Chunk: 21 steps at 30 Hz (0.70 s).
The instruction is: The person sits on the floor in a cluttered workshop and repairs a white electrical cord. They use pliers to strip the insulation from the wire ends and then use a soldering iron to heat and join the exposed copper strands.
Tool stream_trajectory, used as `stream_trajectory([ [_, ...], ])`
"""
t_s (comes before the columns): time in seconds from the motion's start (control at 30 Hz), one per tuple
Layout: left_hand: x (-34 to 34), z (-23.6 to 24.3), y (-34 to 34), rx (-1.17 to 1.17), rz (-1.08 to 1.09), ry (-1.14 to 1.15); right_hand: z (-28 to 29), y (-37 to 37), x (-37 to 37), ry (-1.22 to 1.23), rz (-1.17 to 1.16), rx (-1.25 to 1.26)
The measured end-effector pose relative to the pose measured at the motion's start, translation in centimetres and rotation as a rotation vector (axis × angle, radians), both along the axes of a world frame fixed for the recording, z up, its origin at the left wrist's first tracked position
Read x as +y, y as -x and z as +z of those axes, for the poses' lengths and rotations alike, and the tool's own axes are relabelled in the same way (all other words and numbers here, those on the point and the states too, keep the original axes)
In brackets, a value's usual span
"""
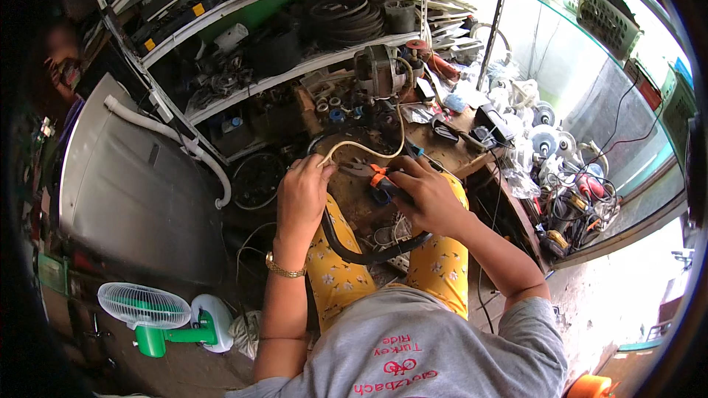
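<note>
Orange-handled pliers [380, 179], cream cable [366, 149], yellow flowered trousers [440, 259], green fan [151, 317]

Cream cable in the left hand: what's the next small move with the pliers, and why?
Probably close the orange-handled pliers onto the cream cable just beside the left hand. The left hand pinches the cable's end, the right hand grips the pliers' handles, and their tip sits right next to that pinch. Whether the tip is already biting is unclear.

Ahead of both hands, the workbench [450, 158] is crowded with tools and an electric motor [380, 70], blocking forward reach. A grey appliance casing [133, 184] walls off the left hand's [302, 199] outer side. Below the right hand [428, 195], a black hose [369, 254] loops across the knees; beyond its wrist, the floor lies open.
</note>
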State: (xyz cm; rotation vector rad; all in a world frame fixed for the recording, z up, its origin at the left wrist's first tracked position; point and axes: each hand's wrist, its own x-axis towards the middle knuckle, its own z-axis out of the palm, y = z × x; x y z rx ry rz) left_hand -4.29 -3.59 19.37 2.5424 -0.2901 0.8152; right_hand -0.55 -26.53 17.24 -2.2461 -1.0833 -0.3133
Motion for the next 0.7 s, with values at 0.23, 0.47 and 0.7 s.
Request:
stream_trajectory([
  [0.23, 0.4, 1.9, 0.4, 0.185, -0.006, -0.119, 0.0, -0.5, 0.3, 0.019, 0.034, -0.008],
  [0.47, 0.3, 2.0, -0.1, 0.123, 0.022, -0.225, 0.6, -1.0, 0.3, 0.058, 0.051, -0.057],
  [0.7, 0.7, 2.6, -0.6, 0.072, -0.047, -0.335, 0.8, -1.4, 0.5, 0.055, 0.081, -0.094],
])
